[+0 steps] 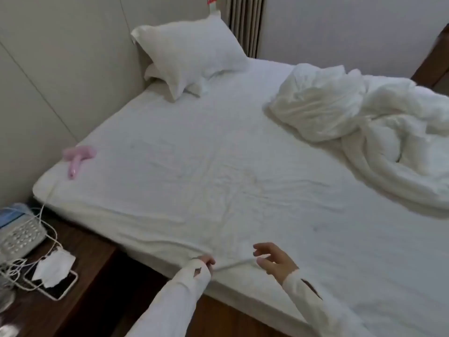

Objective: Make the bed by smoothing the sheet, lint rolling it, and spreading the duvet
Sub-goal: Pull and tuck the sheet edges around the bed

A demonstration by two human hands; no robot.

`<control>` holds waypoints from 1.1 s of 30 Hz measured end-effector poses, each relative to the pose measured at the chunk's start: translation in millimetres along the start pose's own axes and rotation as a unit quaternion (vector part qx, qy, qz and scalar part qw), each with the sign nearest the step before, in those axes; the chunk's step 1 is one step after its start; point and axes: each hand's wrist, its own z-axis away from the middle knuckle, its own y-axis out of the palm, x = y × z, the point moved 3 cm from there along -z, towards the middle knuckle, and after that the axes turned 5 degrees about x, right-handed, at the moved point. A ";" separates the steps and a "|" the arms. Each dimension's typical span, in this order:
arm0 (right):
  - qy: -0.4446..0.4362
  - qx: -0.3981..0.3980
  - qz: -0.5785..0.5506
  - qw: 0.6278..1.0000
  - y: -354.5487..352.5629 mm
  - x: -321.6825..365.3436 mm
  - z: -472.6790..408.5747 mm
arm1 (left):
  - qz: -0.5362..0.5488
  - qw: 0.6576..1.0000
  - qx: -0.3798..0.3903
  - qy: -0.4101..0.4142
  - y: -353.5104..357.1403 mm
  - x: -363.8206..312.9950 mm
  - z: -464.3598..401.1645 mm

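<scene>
Gripping was confined to the left hand [205, 261], whose fingers were curled on a fold of the white sheet [218, 181] at the near edge of the mattress, the sleeve covering most of the hand. Right hand [273, 260] hovered just beside it above the sheet with fingers spread and loosely bent, holding nothing; whether the fingertips touched the fabric could not be determined from this view. Creases radiated across the sheet from the pinched fold toward the middle of the bed.

To the left, a dark wooden bedside table [92, 251] carried a phone [57, 285] with a white face mask [54, 266] lying on it, tangled white cables [14, 268] and a pale desk telephone [20, 235].

Further up, a pink lint roller [77, 160] lay on the sheet near the left edge of the bed, close to the headboard wall; its outline was blurred.

On the right side, the white duvet [364, 127] lay bunched in a heap, well apart from both hands.

At the far end, a white pillow [192, 52] leaned against the padded headboard [73, 57], with a curtain [245, 23] behind it.
</scene>
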 end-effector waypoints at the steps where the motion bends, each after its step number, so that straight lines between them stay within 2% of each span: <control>1: 0.045 0.032 0.011 0.998 10.3 -20.2 -7.5 | -0.053 0.998 0.015 -0.002 -5.9 -6.6 -23.5; 2: 0.087 0.061 0.053 0.993 19.8 -36.0 -15.1 | -0.123 0.992 0.030 -0.017 -1.4 -8.1 -30.2; 4: 0.131 0.098 0.163 0.973 33.6 -69.5 -24.6 | -0.271 0.962 0.017 0.014 -3.5 -12.2 -46.1; 6: 0.141 0.072 0.262 0.952 39.2 -91.3 -35.3 | -0.390 0.919 0.025 0.045 9.1 -1.5 -57.9; 7: 0.143 0.056 0.304 0.940 39.8 -99.4 -40.9 | -0.415 0.908 0.017 0.060 12.0 4.1 -66.6; 10: 0.122 0.040 0.377 0.917 45.9 -113.7 -50.9 | -0.444 0.890 -0.025 0.102 14.9 0.7 -83.9; 13: 0.100 0.041 0.421 0.901 53.4 -122.0 -58.5 | -0.478 0.873 -0.024 0.099 24.9 -4.6 -103.3; 17: 0.167 0.082 0.440 0.879 45.7 -116.9 -77.1 | -0.526 0.845 0.011 0.097 20.7 -17.7 -112.0; 19: 0.182 0.115 0.426 0.879 39.7 -114.1 -81.3 | -0.542 0.833 0.016 0.111 17.8 -20.1 -109.4; 22: 0.184 0.117 0.387 0.896 35.6 -112.2 -74.7 | -0.563 0.812 0.019 0.153 15.7 -22.9 -101.0; 24: 0.198 0.106 0.351 0.909 36.3 -114.8 -66.8 | -0.563 0.806 0.041 0.178 18.6 -21.6 -96.0; 27: 0.210 0.075 0.331 0.917 33.8 -113.3 -66.9 | -0.532 0.824 0.095 0.167 19.9 -22.6 -96.2; 30: 0.206 0.097 0.356 0.906 32.5 -109.0 -74.2 | -0.499 0.849 0.137 0.110 22.3 -25.4 -102.5; 33: 0.214 0.123 0.382 0.891 35.9 -114.5 -78.1 | -0.495 0.850 0.156 0.095 26.3 -27.3 -110.5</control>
